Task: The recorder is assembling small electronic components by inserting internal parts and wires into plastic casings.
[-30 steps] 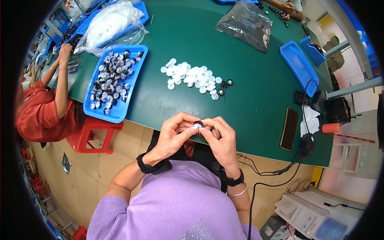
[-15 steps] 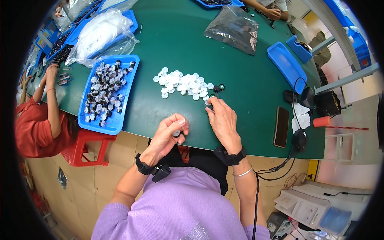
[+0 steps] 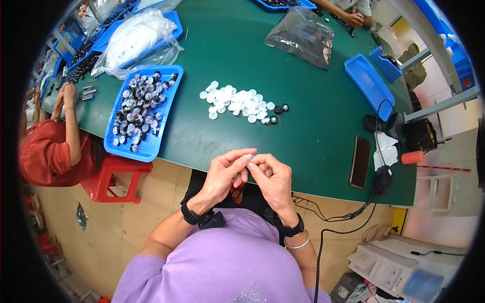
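Note:
My left hand [image 3: 227, 174] and my right hand [image 3: 273, 181] meet over the near edge of the green table [image 3: 313, 146]. Their fingertips pinch a small whitish round part [image 3: 250, 157], mostly hidden by thumbs and fingers. Beyond them lies a loose pile of translucent white round caps [image 3: 240, 101]. At the pile's right end rest a few small dark round parts [image 3: 273, 119] with thin wires. Left of my hands stands a blue tray [image 3: 146, 152] of black parts with clear caps [image 3: 139, 107].
A clear bag of white pieces [image 3: 139, 40] sits in another blue tray at the far left. A grey plastic bag [image 3: 303, 36], a shallow blue tray [image 3: 371, 85] and a phone [image 3: 359, 161] lie rightward. A co-worker in red [image 3: 53, 151] sits beside a red stool [image 3: 118, 174].
My right hand has come back from the pile's right end to my left hand. Both now pinch at one spot. The view has shifted slightly.

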